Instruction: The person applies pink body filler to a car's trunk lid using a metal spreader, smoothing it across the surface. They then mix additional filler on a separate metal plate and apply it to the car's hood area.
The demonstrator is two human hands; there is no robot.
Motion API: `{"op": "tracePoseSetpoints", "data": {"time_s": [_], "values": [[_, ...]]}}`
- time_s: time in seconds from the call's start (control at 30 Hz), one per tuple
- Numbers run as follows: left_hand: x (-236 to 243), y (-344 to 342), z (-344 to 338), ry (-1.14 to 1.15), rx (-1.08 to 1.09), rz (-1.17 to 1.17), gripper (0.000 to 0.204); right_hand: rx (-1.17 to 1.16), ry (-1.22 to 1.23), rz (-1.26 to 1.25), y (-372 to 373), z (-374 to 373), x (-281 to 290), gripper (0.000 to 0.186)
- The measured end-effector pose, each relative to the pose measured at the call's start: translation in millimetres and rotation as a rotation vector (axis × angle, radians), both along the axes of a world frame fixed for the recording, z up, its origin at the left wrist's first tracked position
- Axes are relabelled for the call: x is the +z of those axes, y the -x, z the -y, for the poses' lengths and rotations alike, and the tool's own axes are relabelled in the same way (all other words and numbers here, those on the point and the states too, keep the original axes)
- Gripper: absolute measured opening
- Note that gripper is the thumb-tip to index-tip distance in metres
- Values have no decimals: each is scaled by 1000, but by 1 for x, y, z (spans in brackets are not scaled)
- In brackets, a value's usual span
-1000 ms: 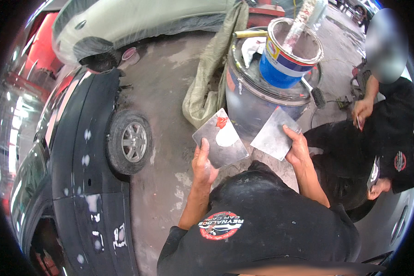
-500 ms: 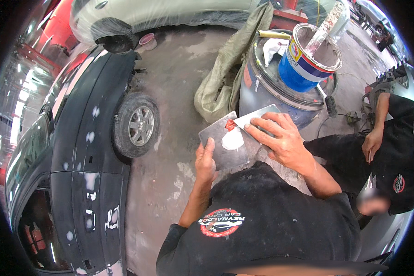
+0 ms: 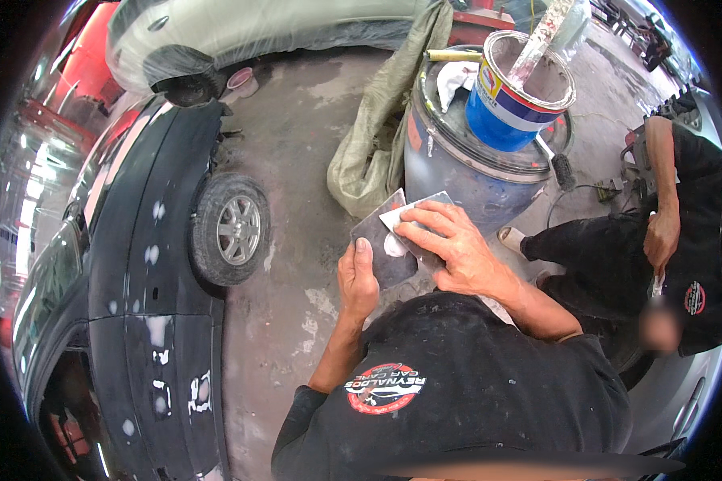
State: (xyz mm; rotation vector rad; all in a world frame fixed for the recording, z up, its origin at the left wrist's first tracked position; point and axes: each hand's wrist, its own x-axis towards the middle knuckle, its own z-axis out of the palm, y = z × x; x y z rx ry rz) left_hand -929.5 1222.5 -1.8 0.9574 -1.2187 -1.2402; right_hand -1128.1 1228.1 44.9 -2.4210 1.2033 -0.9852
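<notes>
My left hand (image 3: 358,280) grips a flat dark grey plate (image 3: 395,272) by its near left edge, thumb on top. On the plate lies a dollop of white paste (image 3: 394,246), with a little red at its far side. My right hand (image 3: 461,250) is closed on a flat spreader (image 3: 391,218), fingers pressed over its face. Its pale left edge lies over the plate beside the paste and hides part of it.
Ahead stands a drum (image 3: 473,172) bearing a blue paint can (image 3: 501,120) with a coated stick. Left is a dark car body (image 3: 136,264) with pale patches. A co-worker's hand (image 3: 662,240) is at right. A greenish cloth (image 3: 361,164) hangs beside the drum.
My right hand has moved left with the spreader, which now lies further over the plate and covers most of the red. The co-worker's hand has shifted. The whole view has shifted slightly.
</notes>
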Motion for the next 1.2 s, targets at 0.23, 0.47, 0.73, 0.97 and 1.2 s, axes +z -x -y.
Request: {"op": "tracePoseSetpoints", "data": {"time_s": [0.23, 0.47, 0.73, 0.97, 1.2], "values": [[11, 15, 2, 12, 89, 3, 36, 161, -92, -25, 4, -6, -7, 65], [41, 22, 20, 34, 315, -159, 37, 269, -109, -119, 9, -12, -13, 64], [46, 3, 25, -677, 76, -676, 41, 450, 555, 170, 12, -31, 30, 42], [28, 11, -5, -610, 30, -557, 33, 162, 198, -270, 52, -4, -23, 47], [22, 2, 9, -434, -52, -614, 32, -223, -91, 9, 69, 4, -32, 56]]}}
